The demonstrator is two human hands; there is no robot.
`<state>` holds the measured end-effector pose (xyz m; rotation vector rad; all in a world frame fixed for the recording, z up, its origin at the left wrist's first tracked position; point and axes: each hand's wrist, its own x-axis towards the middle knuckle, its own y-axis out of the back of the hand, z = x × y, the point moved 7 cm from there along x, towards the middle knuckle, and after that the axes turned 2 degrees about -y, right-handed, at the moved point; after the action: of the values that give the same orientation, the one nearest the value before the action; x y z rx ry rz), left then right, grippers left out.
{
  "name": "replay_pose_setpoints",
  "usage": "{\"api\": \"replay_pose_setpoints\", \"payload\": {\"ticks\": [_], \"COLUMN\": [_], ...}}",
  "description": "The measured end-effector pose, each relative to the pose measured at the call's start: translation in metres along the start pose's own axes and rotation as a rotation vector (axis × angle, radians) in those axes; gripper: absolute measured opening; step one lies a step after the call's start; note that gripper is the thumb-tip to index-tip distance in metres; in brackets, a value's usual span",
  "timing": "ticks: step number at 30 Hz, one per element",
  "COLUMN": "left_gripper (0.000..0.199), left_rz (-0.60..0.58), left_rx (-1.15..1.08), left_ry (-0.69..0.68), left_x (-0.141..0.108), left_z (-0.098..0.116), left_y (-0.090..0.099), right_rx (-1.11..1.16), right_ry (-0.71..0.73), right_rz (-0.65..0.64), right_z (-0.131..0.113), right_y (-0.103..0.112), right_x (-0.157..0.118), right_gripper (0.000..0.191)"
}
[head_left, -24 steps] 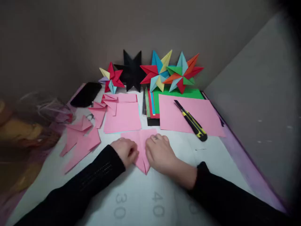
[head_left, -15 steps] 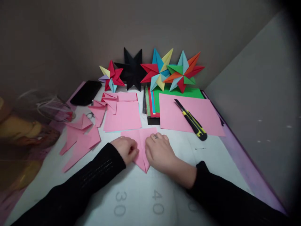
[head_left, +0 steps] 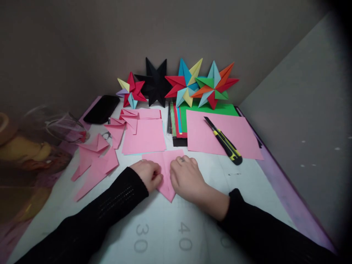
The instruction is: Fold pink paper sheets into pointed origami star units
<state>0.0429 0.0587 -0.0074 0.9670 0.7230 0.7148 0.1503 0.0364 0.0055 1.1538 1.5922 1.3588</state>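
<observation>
A pink sheet of paper [head_left: 165,167] lies in front of me, with a crease down its middle and its near end coming to a point. My left hand [head_left: 147,174] is closed at its left side, fingers curled against the paper. Opposite it, my right hand [head_left: 187,178] is closed over the right side, knuckles up. Both hands cover the paper's side edges, so the fingertips are partly hidden. To the left lie several folded pink paper pieces [head_left: 95,167]. Just beyond my hands is a stack of pink paper squares [head_left: 144,136].
A black and yellow utility knife [head_left: 224,141] rests on a larger pink sheet [head_left: 198,130] at the right. Several folded paper stars [head_left: 187,86] lean against the wall. A dark phone [head_left: 101,109] lies at the back left, and blurred clear and yellowish objects [head_left: 27,146] stand at far left.
Both hands hold nearly the same place on the paper. Near the pointed end, the folded flaps look slightly shifted. The whole view has moved a little.
</observation>
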Motion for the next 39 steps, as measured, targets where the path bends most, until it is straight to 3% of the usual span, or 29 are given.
{"api": "replay_pose_setpoints", "payload": {"ticks": [39], "left_gripper": [0.019], "left_rz": [0.018], "left_rx": [-0.012], "left_ry": [0.019], "left_x": [-0.002], "left_z": [0.0023], "left_y": [0.0052], "right_rx": [0.04], "right_ry": [-0.013], "right_rz": [-0.02], "right_z": [0.0015], "right_y": [0.0026], "right_x": [-0.0009], "right_gripper": [0.014]}}
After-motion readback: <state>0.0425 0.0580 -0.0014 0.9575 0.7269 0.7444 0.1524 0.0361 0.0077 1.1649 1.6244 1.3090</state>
